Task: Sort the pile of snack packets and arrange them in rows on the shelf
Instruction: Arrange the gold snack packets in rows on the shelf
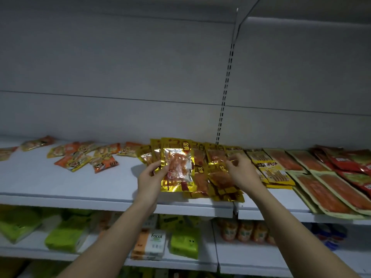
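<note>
Head cam: gold pkt (pixel 177 169), prob. orange snack.

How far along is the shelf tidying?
Partly done. The long orange packets and yellow stick packets lie in rows. The left hand holds a gold packet; the right hand reaches into the gold pile. The small orange packets remain scattered.

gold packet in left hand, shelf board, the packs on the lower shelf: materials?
Gold packet: likely metallised plastic film, glossy; it glints and has a clear window.
Shelf: looks like painted sheet metal, matte white; thin folded front edge.
Lower-shelf green packs: probably soft plastic wrap; blurred, so uncertain.
</note>
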The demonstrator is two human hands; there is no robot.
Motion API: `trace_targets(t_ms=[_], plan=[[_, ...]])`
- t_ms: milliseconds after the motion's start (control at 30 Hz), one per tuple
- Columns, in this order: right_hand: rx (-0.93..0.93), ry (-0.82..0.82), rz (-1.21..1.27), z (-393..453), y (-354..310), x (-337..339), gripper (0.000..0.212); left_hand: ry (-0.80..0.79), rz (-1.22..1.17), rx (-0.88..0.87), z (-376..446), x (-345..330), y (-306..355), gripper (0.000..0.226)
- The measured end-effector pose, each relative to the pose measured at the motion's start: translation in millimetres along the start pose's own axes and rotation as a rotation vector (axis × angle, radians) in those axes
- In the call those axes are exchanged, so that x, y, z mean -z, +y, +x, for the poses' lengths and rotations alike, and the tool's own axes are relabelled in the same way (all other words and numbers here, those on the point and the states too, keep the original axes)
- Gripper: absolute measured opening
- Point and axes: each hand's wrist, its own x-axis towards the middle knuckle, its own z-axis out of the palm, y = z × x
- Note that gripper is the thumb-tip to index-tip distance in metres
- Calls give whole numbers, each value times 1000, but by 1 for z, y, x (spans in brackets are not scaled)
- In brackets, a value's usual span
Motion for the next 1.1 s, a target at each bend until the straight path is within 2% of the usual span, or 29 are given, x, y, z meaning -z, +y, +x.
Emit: trace_targets(t_ms=[67, 133, 200, 300, 433, 533, 667, 733, 833, 900, 967, 1033, 1100], plan=[[-10, -172, 161, -4, -14, -15, 39, -29, -4, 25, -1, -9, -5, 30], [-5, -261, 213, -7, -24, -31, 51, -54, 10, 32, -4, -19, -11, 32], [40, -214, 204, -5, -29, -46, 56, -80, 21, 17, -6, -25, -13, 31], [-2, -119, 233, 11, -28, -49, 52, -72, 41, 19, 16, -17, -4, 16], [-28, -132, 163, 37, -17, -46, 51, 45, -12, -38, 68, 6, 11, 30], [-5, -245, 10, 49, -8, -52, 48, 85, -46, -65, 93, 12, 9, 32], [120, -288, -391, 63, 9, -35, 32, 80, -72, -47, 109, 1, -3, 31], [126, -391, -537, 62, 17, -23, 29, 70, -73, -17, 111, -14, -12, 31], [110, -542, -621, 59, 27, -20, 24, -8, -61, -8, 112, -46, -16, 30], [129, -524, -696, 63, 29, -22, 18, -66, -18, -13, 114, -70, -16, 30], [182, -390, -692, 72, 23, -23, 24, -104, 3, -11, 113, -90, -14, 31], [232, -216, -504, 85, 12, -19, 34, -152, 8, -2, 112, -107, -10, 32], [180, -167, -231, 104, 0, -16, 50, -196, 9, -1, 112, -123, -6, 31]])
